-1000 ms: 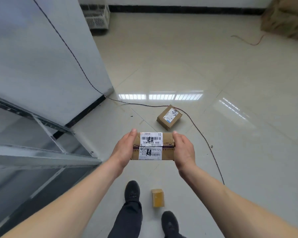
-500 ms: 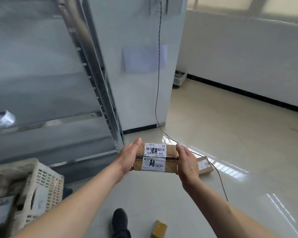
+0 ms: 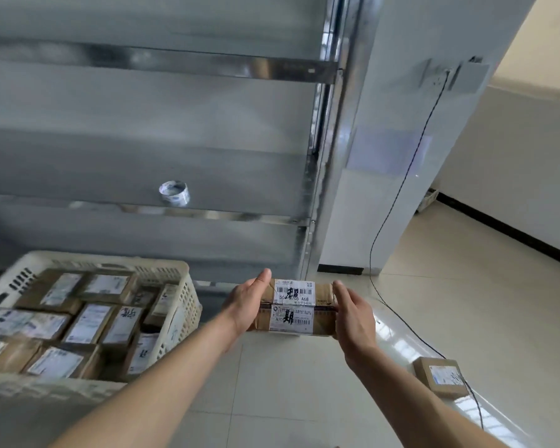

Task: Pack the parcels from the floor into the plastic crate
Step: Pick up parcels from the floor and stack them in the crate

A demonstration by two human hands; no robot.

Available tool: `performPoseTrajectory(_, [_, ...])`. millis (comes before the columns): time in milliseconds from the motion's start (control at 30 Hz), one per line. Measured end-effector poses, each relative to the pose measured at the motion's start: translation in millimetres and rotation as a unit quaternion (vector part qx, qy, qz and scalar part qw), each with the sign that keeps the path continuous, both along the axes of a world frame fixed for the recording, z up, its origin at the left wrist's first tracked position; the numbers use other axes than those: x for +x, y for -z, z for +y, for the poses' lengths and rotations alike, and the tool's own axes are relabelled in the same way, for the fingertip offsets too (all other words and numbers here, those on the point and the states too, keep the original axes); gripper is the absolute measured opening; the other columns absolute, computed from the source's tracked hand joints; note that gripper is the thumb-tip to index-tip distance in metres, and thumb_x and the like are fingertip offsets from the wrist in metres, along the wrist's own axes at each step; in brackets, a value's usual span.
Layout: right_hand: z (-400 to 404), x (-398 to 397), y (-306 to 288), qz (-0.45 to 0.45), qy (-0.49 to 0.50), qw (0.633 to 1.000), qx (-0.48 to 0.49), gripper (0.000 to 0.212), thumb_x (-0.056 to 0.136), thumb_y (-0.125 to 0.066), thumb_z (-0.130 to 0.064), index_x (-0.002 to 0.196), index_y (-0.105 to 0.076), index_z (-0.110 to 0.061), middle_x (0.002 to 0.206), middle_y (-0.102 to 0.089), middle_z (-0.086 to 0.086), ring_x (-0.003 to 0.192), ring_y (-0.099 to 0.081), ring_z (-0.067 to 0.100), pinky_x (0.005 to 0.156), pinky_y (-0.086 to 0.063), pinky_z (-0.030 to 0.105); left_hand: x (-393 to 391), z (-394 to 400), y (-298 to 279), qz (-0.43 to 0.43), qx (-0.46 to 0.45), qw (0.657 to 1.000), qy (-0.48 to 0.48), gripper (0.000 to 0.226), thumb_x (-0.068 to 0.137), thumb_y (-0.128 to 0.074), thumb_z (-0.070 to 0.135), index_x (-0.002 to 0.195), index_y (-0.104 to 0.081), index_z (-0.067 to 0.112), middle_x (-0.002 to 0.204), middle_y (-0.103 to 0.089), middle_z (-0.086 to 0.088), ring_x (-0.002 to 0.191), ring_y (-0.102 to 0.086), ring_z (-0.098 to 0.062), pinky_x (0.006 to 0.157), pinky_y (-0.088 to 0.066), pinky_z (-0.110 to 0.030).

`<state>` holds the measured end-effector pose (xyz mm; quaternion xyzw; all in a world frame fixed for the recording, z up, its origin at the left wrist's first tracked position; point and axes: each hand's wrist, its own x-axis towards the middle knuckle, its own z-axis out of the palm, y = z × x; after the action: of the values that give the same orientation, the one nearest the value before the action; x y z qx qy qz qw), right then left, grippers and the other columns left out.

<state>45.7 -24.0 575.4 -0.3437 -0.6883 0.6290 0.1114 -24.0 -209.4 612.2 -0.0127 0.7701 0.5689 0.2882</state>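
Note:
A brown cardboard parcel (image 3: 293, 307) with two white barcode labels is held in the air between both hands. My left hand (image 3: 248, 303) grips its left end and my right hand (image 3: 353, 313) grips its right end, thumbs on top. The cream plastic crate (image 3: 178, 313) stands at the lower left, to the left of the held parcel, and holds several labelled brown parcels. Another brown parcel (image 3: 440, 376) lies on the floor at the lower right.
A metal shelf rack (image 3: 324, 176) rises behind the crate, with a roll of tape (image 3: 174, 193) on one shelf. A black cable (image 3: 398, 189) runs down the white pillar and across the tiled floor past the floor parcel. A basket (image 3: 429, 198) sits by the far wall.
The view has swung left from the open floor to the shelf rack and crate. The crate has come fully into view at the lower left. Both hands have kept their hold on the parcel.

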Motion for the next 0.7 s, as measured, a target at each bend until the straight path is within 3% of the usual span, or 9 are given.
performPoseTrajectory(167, [-85,-30,-6,0.010,-0.031,0.999,0.020,0.043,0.087,-0.054,-0.062,0.079,-0.071,-0.023,0.077,-0.070,0.000,0.077,-0.062,0.021,0.075,-0.051,0.040,-20,-86,-7,0.010,0.011,1.000,-0.020,0.076,0.067,-0.040,0.088,0.107,-0.072,0.031,0.105,-0.075,0.008,0.104,-0.068,-0.018,0.102,-0.048,-0.045])
performPoseTrajectory(267, [-138,-49,-6,0.004,-0.035,0.999,0.026,0.051,0.079,-0.051,-0.068,0.078,-0.070,-0.021,0.078,-0.071,0.002,0.080,-0.066,0.025,0.077,-0.053,0.043,-35,-140,-6,0.021,0.024,0.999,-0.006,0.082,0.066,-0.039,0.092,0.108,-0.073,0.031,0.107,-0.074,0.008,0.106,-0.068,-0.017,0.101,-0.048,-0.043])
performPoseTrajectory(400, [-205,-76,-3,-0.001,-0.053,0.997,0.054,0.054,0.083,-0.050,-0.069,0.082,-0.071,-0.019,0.083,-0.074,0.002,0.088,-0.069,0.027,0.087,-0.057,0.049,-61,-209,1,0.024,0.014,0.999,-0.027,0.084,0.073,-0.039,0.092,0.126,-0.064,0.032,0.130,-0.061,0.015,0.124,-0.054,-0.011,0.112,-0.035,-0.039])
performPoseTrajectory(533, [-259,-96,5,-0.007,-0.072,0.995,0.064,0.061,0.078,-0.046,-0.073,0.082,-0.072,-0.018,0.078,-0.073,-0.002,0.086,-0.069,0.026,0.086,-0.056,0.047,-79,-266,14,-0.001,0.006,0.999,-0.050,0.091,0.064,-0.038,0.099,0.125,-0.063,0.036,0.130,-0.064,0.008,0.124,-0.057,-0.020,0.105,-0.043,-0.048])
performPoseTrajectory(667, [-307,-116,18,-0.036,-0.099,0.994,0.041,0.054,0.074,-0.045,-0.078,0.087,-0.073,-0.034,0.081,-0.074,-0.005,0.086,-0.070,0.023,0.086,-0.056,0.053,-80,-311,6,-0.028,0.013,0.998,-0.056,0.059,0.091,-0.030,0.075,0.125,-0.055,0.033,0.135,-0.054,0.016,0.123,-0.047,-0.008,0.104,-0.037,-0.036])
performPoseTrajectory(700, [-316,-122,23,-0.037,-0.114,0.992,0.034,0.051,0.074,-0.045,-0.079,0.089,-0.073,-0.038,0.083,-0.075,-0.005,0.088,-0.071,0.023,0.087,-0.058,0.053,-84,-322,13,-0.039,0.008,0.997,-0.061,0.064,0.091,-0.029,0.075,0.135,-0.051,0.033,0.139,-0.052,0.013,0.126,-0.045,-0.010,0.107,-0.035,-0.040])
